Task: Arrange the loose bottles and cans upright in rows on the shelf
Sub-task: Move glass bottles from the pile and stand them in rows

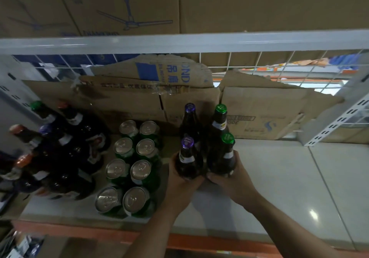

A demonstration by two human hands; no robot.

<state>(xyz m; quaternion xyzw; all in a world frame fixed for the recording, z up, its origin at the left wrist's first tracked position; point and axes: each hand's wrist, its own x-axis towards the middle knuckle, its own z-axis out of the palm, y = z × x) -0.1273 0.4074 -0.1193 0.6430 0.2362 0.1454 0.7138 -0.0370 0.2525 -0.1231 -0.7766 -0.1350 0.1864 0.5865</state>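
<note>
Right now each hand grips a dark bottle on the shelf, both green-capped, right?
Only one. In the head view the right hand grips a green-capped bottle, but the left hand grips a purple-capped bottle; both stand on the shelf.

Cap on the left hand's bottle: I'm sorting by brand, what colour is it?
The cap is purple; the head view shows it best.

Your left hand point(182, 185) grips a purple-capped bottle point(187, 164), your right hand point(234, 181) a green-capped bottle point(221, 158), side by side. Your forearms enter from six and five o'clock.
</note>
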